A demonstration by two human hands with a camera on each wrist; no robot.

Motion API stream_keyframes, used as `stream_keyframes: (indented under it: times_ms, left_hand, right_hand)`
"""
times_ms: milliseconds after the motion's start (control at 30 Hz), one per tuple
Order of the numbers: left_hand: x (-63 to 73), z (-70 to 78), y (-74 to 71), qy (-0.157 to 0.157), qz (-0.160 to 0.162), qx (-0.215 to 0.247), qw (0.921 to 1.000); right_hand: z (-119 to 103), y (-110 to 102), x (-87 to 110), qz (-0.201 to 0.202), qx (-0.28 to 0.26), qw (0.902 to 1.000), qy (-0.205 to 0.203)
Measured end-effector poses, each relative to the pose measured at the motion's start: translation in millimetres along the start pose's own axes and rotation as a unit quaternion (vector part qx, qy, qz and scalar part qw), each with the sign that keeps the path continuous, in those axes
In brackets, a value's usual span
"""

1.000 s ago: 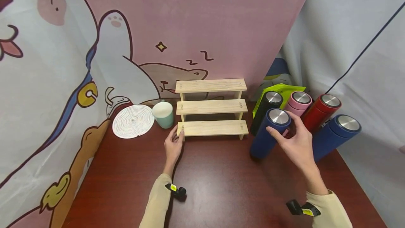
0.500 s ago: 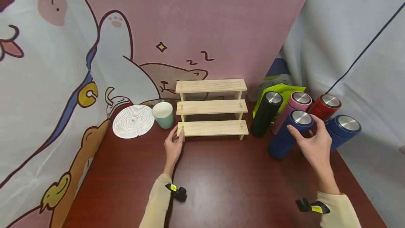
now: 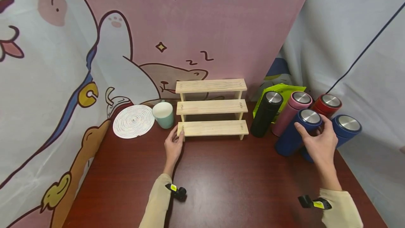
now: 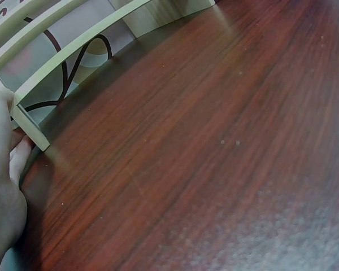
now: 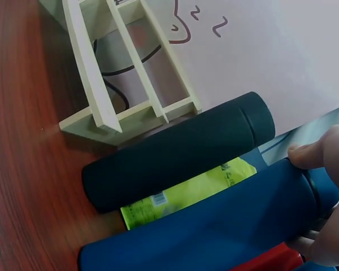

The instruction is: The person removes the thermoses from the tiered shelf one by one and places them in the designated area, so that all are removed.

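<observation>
My left hand (image 3: 173, 146) pinches the left end of the lowest step of a three-tier wooden display shelf (image 3: 213, 128), thumb on top. In the left wrist view the fingers (image 4: 20, 158) sit beside the shelf's end leg (image 4: 33, 129). With thumb and fingers, my right hand (image 3: 321, 147) grips a blue thermos (image 3: 291, 135) just below its silver-topped lid. This thermos stands in front of a pink thermos (image 3: 286, 118) and partly covers a second blue thermos (image 3: 346, 129). A black thermos (image 3: 265, 115) is to its left. Whether its base touches the table cannot be seen clearly.
Behind the bottles are a red thermos (image 3: 327, 105) and a yellow-green packet (image 3: 283, 88). Left of the shelf stand a mint-green mug (image 3: 164, 117) and a round white woven mat (image 3: 133, 122). Patterned cloth (image 3: 253, 27) closes off the back and sides of the table (image 3: 215, 185).
My right hand has moved the blue thermos to the right, from in front of the black thermos to in front of the pink one. The left hand and shelf have not moved.
</observation>
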State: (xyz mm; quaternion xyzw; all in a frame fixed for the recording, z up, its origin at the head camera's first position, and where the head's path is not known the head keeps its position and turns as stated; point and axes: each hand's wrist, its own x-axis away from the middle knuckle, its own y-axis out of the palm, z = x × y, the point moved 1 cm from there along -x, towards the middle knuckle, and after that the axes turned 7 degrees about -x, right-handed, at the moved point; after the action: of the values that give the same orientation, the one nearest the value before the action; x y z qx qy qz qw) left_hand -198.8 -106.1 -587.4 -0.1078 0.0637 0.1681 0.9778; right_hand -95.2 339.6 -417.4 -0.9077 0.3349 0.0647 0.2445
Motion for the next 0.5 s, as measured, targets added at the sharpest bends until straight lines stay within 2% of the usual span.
stream_keyframes:
  times_ms: [233,333,433,500]
  left_hand:
    - [-2.8,0.1,-0.5,-0.001,0.002,0.0,1.0]
    - [-1.7,0.4,-3.1,-0.005,-0.007,-0.012,0.9999]
    - [1.7,5.6,-12.4,-0.016,-0.045,-0.05,0.9976]
    - [5.1,12.9,-23.1,-0.022,-0.085,-0.088,0.9922]
  right_hand:
    - [2,-1,-2.0,-0.013,0.006,0.9999,-0.002]
    - [1,-2,-0.9,-0.02,0.005,0.9998,-0.005]
    - [-2,-2,0.8,-0.013,0.006,0.9996,-0.025]
    - [-8,-3,1.5,-0.005,0.012,0.9981,-0.061]
